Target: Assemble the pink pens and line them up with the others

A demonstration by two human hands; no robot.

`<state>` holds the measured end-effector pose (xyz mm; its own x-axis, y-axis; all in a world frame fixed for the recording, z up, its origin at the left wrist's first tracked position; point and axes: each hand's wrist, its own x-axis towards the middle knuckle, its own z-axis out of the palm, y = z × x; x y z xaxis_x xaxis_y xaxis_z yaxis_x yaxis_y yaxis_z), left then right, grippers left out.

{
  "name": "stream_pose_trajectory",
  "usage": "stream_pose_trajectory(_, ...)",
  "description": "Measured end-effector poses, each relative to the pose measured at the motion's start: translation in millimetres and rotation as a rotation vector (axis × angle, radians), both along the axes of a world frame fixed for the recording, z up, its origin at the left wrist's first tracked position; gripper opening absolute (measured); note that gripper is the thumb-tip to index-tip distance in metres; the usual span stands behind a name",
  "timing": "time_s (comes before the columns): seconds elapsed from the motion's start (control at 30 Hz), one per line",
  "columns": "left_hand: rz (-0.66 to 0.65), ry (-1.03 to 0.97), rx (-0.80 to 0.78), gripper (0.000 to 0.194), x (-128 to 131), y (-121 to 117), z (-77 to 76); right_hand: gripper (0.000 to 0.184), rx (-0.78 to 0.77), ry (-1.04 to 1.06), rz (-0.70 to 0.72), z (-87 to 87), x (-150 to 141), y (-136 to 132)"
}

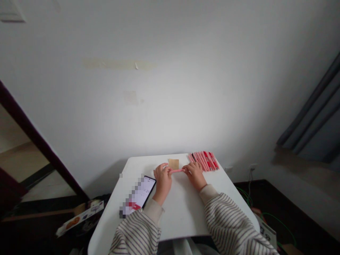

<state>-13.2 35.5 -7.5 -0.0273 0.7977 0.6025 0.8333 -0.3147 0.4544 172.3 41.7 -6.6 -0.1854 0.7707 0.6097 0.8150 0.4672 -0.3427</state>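
A slim pink stick (176, 170) stretches level between my hands, just above or on the white table (183, 219). My left hand (162, 177) pinches its left end, and my right hand (195, 174) grips its right end with curled fingers. Its exact kind is too small to tell. Right behind the stick lies a tan square of paper (173, 163). Beyond my right hand, several similar pink and red sticks (204, 161) lie side by side at the table's back right corner.
A phone (142, 194) with a lit, partly blurred screen lies left of my left hand. The table's back edge is close to a white wall (172, 106). Boxes (81, 217) and green cable (245, 194) are on the floor at either side.
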Motion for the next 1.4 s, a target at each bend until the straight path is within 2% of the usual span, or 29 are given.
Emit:
stream_pose_trajectory(0.1, 0.021, -0.001, -0.005, 0.013, -0.7, 0.3, 0.0, 0.020, -0.016, 0.026, 0.006, -1.2, -0.7, -0.4)
stream_pose_trajectory(0.23, -0.011, -0.004, 0.017, 0.011, -0.8, 0.5, 0.8, 0.013, -0.015, 0.021, -0.007, -1.2, -0.6, -0.4)
stream_pose_trajectory(0.43, -0.035, -0.005, 0.022, 0.013, -0.4, 0.2, 1.1, 0.017, -0.009, -0.018, -0.032, 1.4, -0.4, -1.8)
stream_pose_trajectory(0.57, -0.009, -0.013, 0.014, 0.013, -0.6, 0.6, 0.5, 0.022, -0.011, 0.050, -0.016, 0.5, -1.3, -2.0)
stream_pose_trajectory(0.73, -0.040, -0.006, 0.023, 0.014, -0.7, 1.0, 1.3, 0.013, -0.035, 0.058, -0.002, 0.4, -0.3, -0.9)
stream_pose_trajectory(0.97, -0.007, 0.044, -0.008, 0.019, -0.7, -1.3, 3.3, 0.019, -0.015, 0.046, -0.031, 0.4, -0.1, -0.1)
stream_pose_trajectory(1.2, -0.020, 0.045, 0.014, 0.015, 0.4, -4.0, 7.4, 0.029, -0.024, 0.001, -0.088, -2.5, 0.3, 1.9)
stream_pose_trajectory(1.33, -0.002, 0.034, 0.025, 0.018, 0.1, -1.9, 3.9, 0.021, -0.026, 0.039, -0.081, -0.9, 0.5, 0.5)
stream_pose_trajectory(1.4, 0.017, 0.028, 0.024, 0.020, -0.3, -0.4, 1.6, 0.026, -0.021, 0.056, -0.073, 0.1, 0.3, -0.5)
